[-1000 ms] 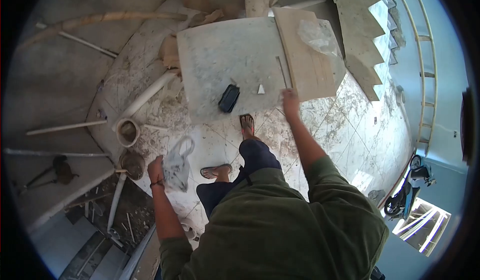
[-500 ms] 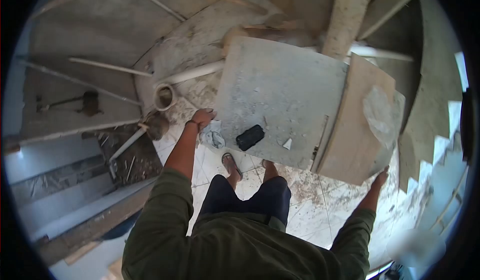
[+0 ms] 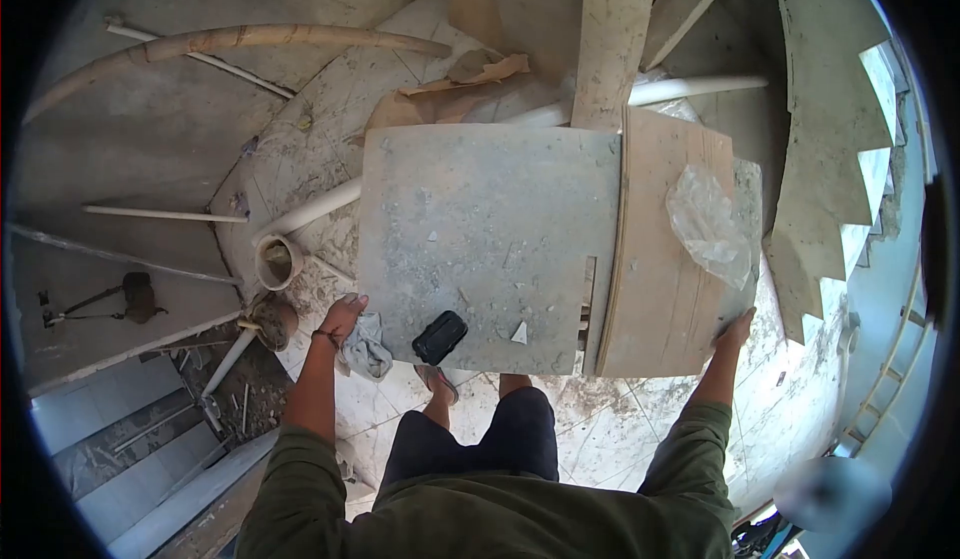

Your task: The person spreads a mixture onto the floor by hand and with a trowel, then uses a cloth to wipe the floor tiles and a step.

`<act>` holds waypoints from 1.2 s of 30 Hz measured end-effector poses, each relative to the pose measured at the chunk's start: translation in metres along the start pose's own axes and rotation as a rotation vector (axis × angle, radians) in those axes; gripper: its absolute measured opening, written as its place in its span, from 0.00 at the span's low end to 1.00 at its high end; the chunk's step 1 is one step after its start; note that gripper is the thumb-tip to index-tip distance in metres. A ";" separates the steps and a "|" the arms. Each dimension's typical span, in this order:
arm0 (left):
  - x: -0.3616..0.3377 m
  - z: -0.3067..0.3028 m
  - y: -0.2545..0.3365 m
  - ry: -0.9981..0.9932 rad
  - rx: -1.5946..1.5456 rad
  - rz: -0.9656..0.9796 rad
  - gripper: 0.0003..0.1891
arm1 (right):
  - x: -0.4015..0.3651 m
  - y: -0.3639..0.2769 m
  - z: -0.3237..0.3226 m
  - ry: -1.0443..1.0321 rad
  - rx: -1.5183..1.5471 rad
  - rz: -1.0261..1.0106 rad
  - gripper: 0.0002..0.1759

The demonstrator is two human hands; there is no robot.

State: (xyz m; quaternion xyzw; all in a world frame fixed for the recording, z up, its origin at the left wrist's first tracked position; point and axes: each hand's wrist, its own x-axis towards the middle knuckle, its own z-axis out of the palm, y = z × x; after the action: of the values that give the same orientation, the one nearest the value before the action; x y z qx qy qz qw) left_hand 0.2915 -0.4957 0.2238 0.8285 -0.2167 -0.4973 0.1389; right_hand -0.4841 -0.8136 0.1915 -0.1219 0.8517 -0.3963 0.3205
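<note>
One dusty grey tabletop [image 3: 470, 199] lies in front of the person, above the tiled floor [image 3: 610, 444], with grit and small crumbs scattered across it. A brown board [image 3: 660, 289] rests over its right part, and a crumpled clear plastic sheet [image 3: 708, 224] lies on that board. Near the front edge of the grey surface sits a black case [image 3: 440, 337], tilted at an angle, with a small white chip [image 3: 520, 333] to its right.

The left hand [image 3: 343, 319] is at the left edge of the tabletop, holding a whitish plastic bag [image 3: 366, 347] that hangs just below it. The right hand [image 3: 735, 330] is against the right edge of a grey panel [image 3: 745, 199] that shows from under the brown board; its fingertips are hidden, so I cannot tell how tightly it closes.

Beyond the left edge, a white pipe [image 3: 335, 204] slants along the floor towards a round pot [image 3: 278, 261]. Farther back, a curved pole [image 3: 240, 38] stretches across the upper left. To the right are the zigzag side of a staircase [image 3: 830, 159] and, well apart, a ladder [image 3: 885, 377].
</note>
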 end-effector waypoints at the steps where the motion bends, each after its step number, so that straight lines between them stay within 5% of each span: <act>1: -0.005 0.001 0.000 0.025 0.014 0.010 0.30 | 0.004 0.004 0.004 -0.070 0.059 -0.036 0.49; 3: -0.014 0.013 -0.005 0.105 -0.161 0.027 0.30 | 0.020 0.007 0.008 -0.187 0.178 -0.107 0.47; 12: -0.046 -0.003 -0.079 0.088 0.053 -0.168 0.31 | -0.027 -0.050 0.130 -0.266 -0.017 -0.183 0.43; 15: -0.059 0.001 -0.120 0.132 0.084 0.028 0.30 | 0.004 -0.031 0.189 -0.382 -0.162 -0.295 0.40; 18: -0.062 0.007 -0.122 0.065 -0.374 -0.160 0.31 | -0.057 -0.067 0.229 -0.282 -0.551 -0.565 0.34; 21: -0.073 0.012 -0.109 0.134 -0.372 -0.277 0.31 | -0.072 -0.083 0.279 -0.389 -0.390 -0.462 0.52; 23: -0.069 0.018 -0.121 0.184 -0.442 -0.324 0.31 | -0.093 -0.100 0.297 -0.366 -0.329 -0.373 0.54; 26: -0.061 0.009 -0.145 -0.024 -0.775 -0.308 0.31 | -0.128 -0.134 0.284 -0.405 -0.284 -0.303 0.55; 31: -0.053 0.007 -0.147 0.043 -0.603 -0.334 0.29 | -0.103 -0.118 0.284 -0.462 -0.245 -0.353 0.53; 34: -0.080 0.019 -0.099 0.330 -0.185 -0.380 0.25 | -0.106 -0.084 0.239 -0.382 -0.196 -0.530 0.49; 35: -0.042 -0.010 -0.182 0.318 0.101 -0.261 0.21 | -0.108 -0.057 0.209 -0.323 -0.231 -0.656 0.47; 36: -0.060 -0.008 -0.183 0.421 0.211 -0.291 0.21 | -0.095 -0.009 0.188 -0.275 -0.204 -0.779 0.43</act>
State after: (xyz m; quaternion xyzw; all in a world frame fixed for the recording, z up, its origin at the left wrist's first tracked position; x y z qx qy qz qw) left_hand 0.3139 -0.3069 0.1918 0.9459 -0.1125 -0.3035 0.0210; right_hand -0.2915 -0.8878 0.1508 -0.5175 0.7260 -0.3816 0.2438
